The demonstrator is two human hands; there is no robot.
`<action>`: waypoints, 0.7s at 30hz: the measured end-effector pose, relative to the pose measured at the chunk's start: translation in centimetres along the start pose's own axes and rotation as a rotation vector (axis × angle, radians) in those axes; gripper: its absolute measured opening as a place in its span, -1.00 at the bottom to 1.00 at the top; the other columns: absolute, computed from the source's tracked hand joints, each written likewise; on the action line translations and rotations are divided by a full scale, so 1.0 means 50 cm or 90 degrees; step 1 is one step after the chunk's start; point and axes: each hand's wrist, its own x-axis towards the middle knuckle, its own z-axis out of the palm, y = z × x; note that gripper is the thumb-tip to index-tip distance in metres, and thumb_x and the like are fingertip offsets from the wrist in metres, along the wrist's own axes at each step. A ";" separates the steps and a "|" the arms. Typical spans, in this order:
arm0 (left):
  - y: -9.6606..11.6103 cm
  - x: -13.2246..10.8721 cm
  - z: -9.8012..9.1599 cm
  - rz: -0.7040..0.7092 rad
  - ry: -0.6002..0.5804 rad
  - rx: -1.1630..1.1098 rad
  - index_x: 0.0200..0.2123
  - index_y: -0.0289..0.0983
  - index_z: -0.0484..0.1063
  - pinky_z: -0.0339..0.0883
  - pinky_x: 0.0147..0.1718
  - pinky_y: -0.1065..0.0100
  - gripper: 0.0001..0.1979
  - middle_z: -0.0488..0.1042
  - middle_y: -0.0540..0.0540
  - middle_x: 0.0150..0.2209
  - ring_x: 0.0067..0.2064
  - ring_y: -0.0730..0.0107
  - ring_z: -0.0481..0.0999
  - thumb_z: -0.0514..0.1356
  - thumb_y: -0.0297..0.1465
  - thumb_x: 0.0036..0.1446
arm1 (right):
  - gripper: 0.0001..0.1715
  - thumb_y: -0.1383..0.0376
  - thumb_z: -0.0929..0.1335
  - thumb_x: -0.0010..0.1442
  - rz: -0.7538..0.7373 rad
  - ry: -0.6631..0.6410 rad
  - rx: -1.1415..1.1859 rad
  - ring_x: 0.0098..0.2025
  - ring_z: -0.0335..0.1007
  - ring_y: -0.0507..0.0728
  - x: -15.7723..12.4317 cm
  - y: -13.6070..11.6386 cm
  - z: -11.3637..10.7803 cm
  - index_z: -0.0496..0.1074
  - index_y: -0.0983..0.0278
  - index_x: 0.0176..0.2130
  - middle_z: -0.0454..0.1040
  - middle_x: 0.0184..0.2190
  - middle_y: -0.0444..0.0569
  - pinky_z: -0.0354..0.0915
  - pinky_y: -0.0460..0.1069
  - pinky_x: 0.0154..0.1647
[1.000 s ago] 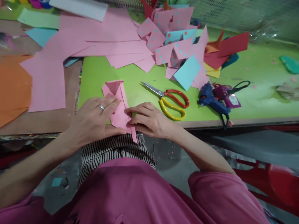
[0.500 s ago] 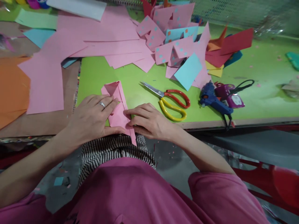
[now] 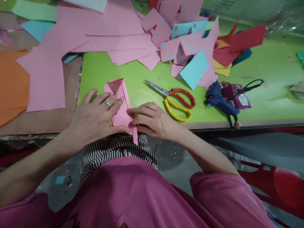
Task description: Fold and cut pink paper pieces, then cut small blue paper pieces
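Observation:
A folded piece of pink paper (image 3: 120,117) lies at the table's front edge, its narrow folded strip running down the right side and past the edge. My left hand (image 3: 95,112), with a ring on one finger, rests across the paper's left side. Its fingers are spread, and the thumb lies along the bottom of the sheet. On the other side, my right hand (image 3: 153,120) has its fingers bent together on the folded strip; the thumb is mostly hidden. Scissors (image 3: 167,93) with one red and one yellow handle lie just beyond my right hand.
Large pink sheets (image 3: 95,25) spread across the back left, by orange paper (image 3: 13,85). Dotted pink folded pieces (image 3: 180,47) pile up at the back, with a light-blue sheet (image 3: 195,69) in front. A blue glue gun (image 3: 219,98) lies right, beside a purple object (image 3: 238,96).
My left hand's fingers have spread wider, with the index and little fingers lifted apart. My right hand stays on the folded strip. The whole view has shifted slightly.

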 end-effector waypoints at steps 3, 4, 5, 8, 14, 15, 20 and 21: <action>0.002 -0.015 -0.007 -0.022 0.016 -0.041 0.38 -0.22 0.23 0.15 0.28 -0.28 -0.20 0.45 -0.35 0.28 0.32 -0.25 0.38 -0.01 0.21 0.32 | -0.70 0.12 0.29 0.48 0.010 -0.006 -0.001 0.11 0.43 0.21 0.000 -0.001 -0.003 0.52 0.21 -0.03 0.56 0.18 0.07 0.29 0.16 0.13; 0.008 -0.022 -0.010 -0.024 0.031 -0.055 0.37 -0.17 0.24 0.18 0.28 -0.25 -0.28 0.43 -0.31 0.30 0.31 -0.22 0.39 0.07 0.14 0.33 | -0.69 0.12 0.28 0.48 0.012 -0.005 0.002 0.12 0.43 0.21 -0.001 -0.003 -0.004 0.52 0.22 -0.02 0.56 0.19 0.08 0.29 0.16 0.14; 0.015 -0.030 -0.013 -0.018 0.051 -0.068 0.34 -0.14 0.27 0.23 0.25 -0.21 -0.36 0.45 -0.28 0.29 0.29 -0.18 0.42 0.15 0.05 0.33 | -0.69 0.13 0.27 0.49 0.013 -0.001 0.008 0.13 0.43 0.20 -0.002 -0.005 -0.005 0.52 0.23 -0.02 0.56 0.19 0.08 0.30 0.16 0.14; 0.044 -0.053 -0.014 0.045 0.114 -0.082 0.14 -0.15 0.45 0.44 0.01 -0.03 -0.64 0.61 -0.20 0.06 0.06 -0.03 0.58 0.26 -0.23 0.32 | -0.72 0.16 0.30 0.48 0.019 0.030 0.029 0.11 0.44 0.18 -0.006 -0.013 -0.005 0.53 0.25 -0.04 0.57 0.13 0.09 0.31 0.15 0.15; 0.074 -0.060 -0.001 0.069 0.182 -0.034 -0.07 -0.19 0.50 0.43 -0.24 0.12 -0.84 0.67 -0.09 -0.16 -0.18 0.16 0.59 0.25 -0.49 0.29 | -0.76 0.17 0.34 0.45 0.042 0.093 0.031 -0.05 0.43 0.14 -0.012 -0.018 0.008 0.55 0.24 -0.07 0.56 -0.07 0.04 0.33 0.11 0.01; 0.074 -0.057 -0.001 0.068 0.184 -0.031 -0.09 -0.20 0.50 0.42 -0.25 0.12 -0.85 0.67 -0.09 -0.19 -0.19 0.16 0.59 0.26 -0.50 0.29 | -0.76 0.17 0.34 0.45 0.042 0.103 0.023 -0.08 0.43 0.14 -0.013 -0.018 0.009 0.55 0.24 -0.08 0.55 -0.10 0.02 0.32 0.10 -0.02; 0.071 -0.043 -0.009 0.044 0.141 -0.012 -0.22 -0.21 0.48 0.35 -0.36 0.08 -0.96 0.62 -0.12 -0.33 -0.30 0.10 0.55 0.23 -0.43 0.33 | -0.74 0.15 0.34 0.45 0.067 0.138 0.028 -0.14 0.39 0.13 -0.012 -0.020 0.011 0.53 0.26 -0.14 0.53 -0.19 0.00 0.29 0.06 -0.11; 0.071 -0.041 -0.010 0.034 0.136 -0.010 -0.22 -0.21 0.48 0.35 -0.37 0.08 -0.96 0.61 -0.12 -0.35 -0.31 0.09 0.55 0.22 -0.42 0.34 | -0.74 0.15 0.33 0.46 0.084 0.132 0.037 -0.14 0.38 0.14 -0.010 -0.021 0.011 0.52 0.27 -0.15 0.53 -0.20 0.01 0.29 0.06 -0.12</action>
